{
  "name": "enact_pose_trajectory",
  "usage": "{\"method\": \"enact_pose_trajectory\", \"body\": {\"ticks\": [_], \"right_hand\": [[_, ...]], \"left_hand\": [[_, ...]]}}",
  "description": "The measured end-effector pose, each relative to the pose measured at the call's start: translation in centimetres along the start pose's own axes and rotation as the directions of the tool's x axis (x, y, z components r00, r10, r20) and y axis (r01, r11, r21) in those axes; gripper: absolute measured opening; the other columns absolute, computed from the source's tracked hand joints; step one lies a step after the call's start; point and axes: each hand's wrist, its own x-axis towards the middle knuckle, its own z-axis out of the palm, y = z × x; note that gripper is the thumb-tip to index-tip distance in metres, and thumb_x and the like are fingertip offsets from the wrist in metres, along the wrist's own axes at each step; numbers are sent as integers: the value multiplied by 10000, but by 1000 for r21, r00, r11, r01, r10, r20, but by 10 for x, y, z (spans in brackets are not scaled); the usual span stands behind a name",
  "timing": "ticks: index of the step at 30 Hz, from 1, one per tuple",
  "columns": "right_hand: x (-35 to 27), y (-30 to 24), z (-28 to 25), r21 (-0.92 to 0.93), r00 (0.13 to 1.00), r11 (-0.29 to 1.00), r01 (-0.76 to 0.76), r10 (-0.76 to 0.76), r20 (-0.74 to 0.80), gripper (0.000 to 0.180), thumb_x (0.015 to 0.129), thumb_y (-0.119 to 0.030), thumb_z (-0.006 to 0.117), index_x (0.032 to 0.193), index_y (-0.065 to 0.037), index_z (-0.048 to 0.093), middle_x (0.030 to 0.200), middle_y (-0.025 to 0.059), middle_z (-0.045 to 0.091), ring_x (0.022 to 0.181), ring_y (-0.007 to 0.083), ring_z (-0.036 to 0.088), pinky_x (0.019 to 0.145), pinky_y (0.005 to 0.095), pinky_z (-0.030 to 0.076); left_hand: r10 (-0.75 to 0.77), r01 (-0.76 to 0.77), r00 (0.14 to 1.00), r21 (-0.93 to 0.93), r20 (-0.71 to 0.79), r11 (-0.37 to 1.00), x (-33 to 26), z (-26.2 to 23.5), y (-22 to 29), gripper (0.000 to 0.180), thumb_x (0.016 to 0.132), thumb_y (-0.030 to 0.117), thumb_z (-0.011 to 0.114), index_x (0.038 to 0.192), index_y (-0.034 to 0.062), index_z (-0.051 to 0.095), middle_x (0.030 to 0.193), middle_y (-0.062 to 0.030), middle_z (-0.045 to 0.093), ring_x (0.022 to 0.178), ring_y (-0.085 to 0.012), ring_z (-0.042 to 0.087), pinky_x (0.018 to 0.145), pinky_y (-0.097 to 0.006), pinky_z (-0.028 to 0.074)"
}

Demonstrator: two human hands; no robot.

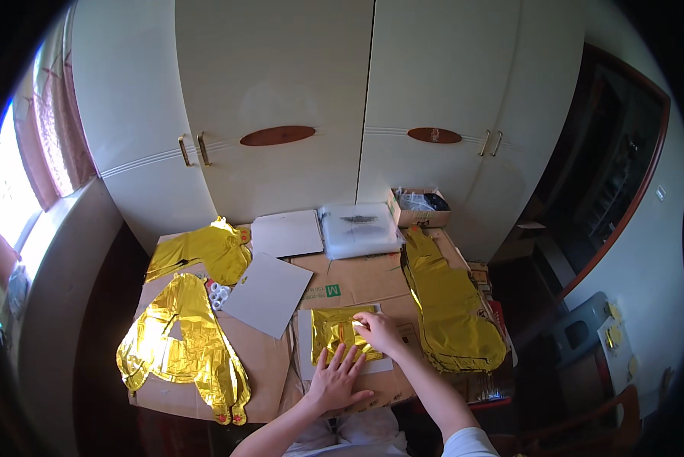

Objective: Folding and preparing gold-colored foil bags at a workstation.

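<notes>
A gold foil balloon folded into a flat rectangle (328, 329) lies on a pale card (305, 344) at the table's near edge. Across its lower edge rests my left hand (338, 383), palm down with fingers spread. My right hand (380, 333) is at the foil's upper right, thumb and fingers pinched together on it; the fingertips partly hide the spot. Two more gold foil balloons, a near one (182, 335) and a far one (205, 253), lie flat on the left. To the right is a long pile of gold foil balloons (452, 312).
Cardboard (365, 283) covers the table. Beyond my hands are a loose pale card (269, 293), a stack of pale cards (287, 233), clear plastic bags (361, 228) and an open box (420, 217). Small white rolls (218, 295) sit between the left balloons and card. A wardrobe (281, 84) stands behind.
</notes>
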Motion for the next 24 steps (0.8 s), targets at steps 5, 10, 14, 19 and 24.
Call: {"method": "enact_pose_trajectory", "body": {"ticks": [5,10,14,19,24], "right_hand": [[13,13,3,92,988,988,-123,113,102,246,844,-318,672,903,-85,721,831,100,715,776,267,689,693,367,537],[30,17,7,98,976,989,-112,91,196,288,810,-386,702,879,-108,733,844,89,722,802,253,697,717,366,535],[47,2,4,-9,948,989,-149,146,283,285,802,-412,708,868,-136,732,847,76,725,816,262,695,752,399,526],[51,-6,11,-180,964,981,-75,117,240,284,800,-420,714,845,-140,719,799,65,716,801,255,684,776,418,498],[42,-3,19,-260,993,966,7,24,116,260,780,-417,727,790,-159,695,783,47,705,873,266,655,836,447,445]], "left_hand": [[-7,7,1000,-1,3,1000,-1,2,1,920,834,787,357,1479,131,360,1526,-140,338,1417,-356,289,1117,-620,172],[-2,2,1000,-7,12,1000,1,3,1,921,835,786,357,1481,130,354,1531,-138,330,1417,-360,286,1117,-623,166],[-5,5,1000,-6,7,1000,-1,4,0,919,836,782,363,1481,128,355,1528,-139,335,1416,-360,290,1117,-623,168],[-6,6,1000,8,-1,1000,-1,1,0,903,843,775,346,1470,127,379,1518,-138,354,1416,-331,301,1117,-607,185],[-1,1,1000,-6,1,1000,0,0,1,902,844,772,352,1473,125,374,1516,-140,358,1414,-334,303,1116,-608,187]]}}
